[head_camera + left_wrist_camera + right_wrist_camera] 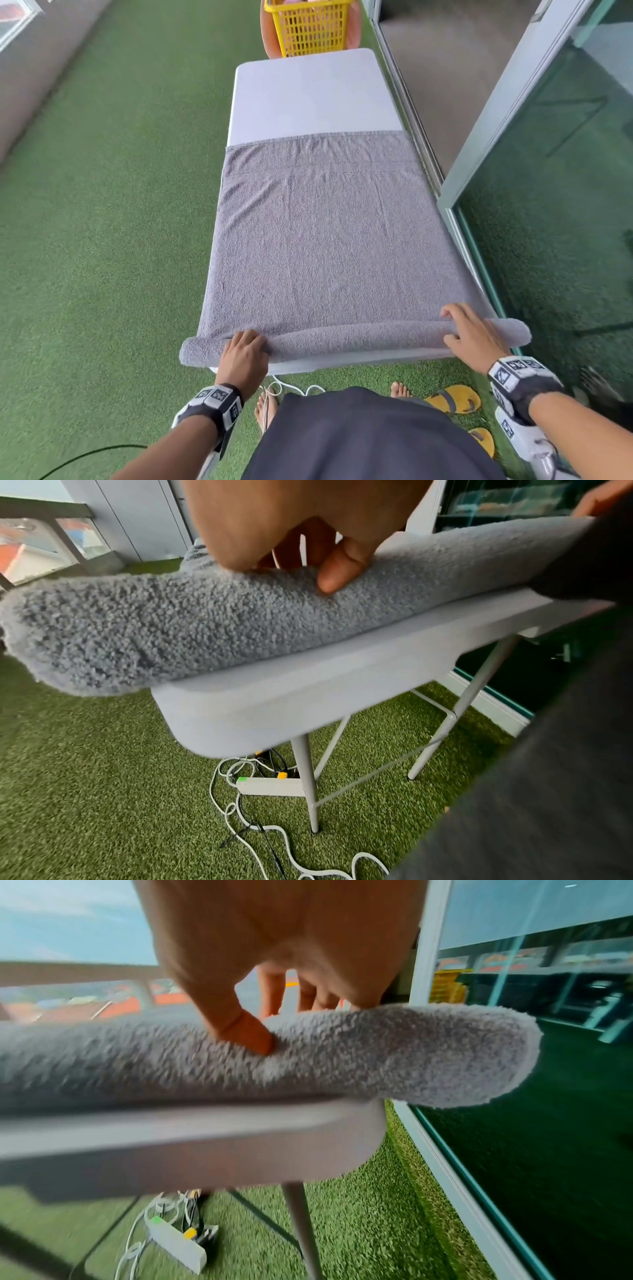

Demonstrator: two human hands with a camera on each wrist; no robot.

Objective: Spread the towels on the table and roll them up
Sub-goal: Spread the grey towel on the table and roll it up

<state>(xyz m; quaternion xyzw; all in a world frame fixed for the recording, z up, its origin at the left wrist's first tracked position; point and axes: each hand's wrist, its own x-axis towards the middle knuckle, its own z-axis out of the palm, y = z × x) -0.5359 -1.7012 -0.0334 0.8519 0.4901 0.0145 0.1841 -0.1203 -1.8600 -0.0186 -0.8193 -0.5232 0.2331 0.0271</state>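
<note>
Fingers (251, 337) of the left hand (244, 356) and right hand (469, 337) curl over the towel (329, 240), thumbs tucked behind its roll at the table's (308, 92) near edge. Soft, light terry, likely to sag or skew, so grip near both ends.

The white tabletop (308, 96) is covered over its near part by a grey towel (329, 240), spread flat. The towel's near end is rolled along the near edge, both roll ends overhanging the sides. The far part is left bare.
</note>
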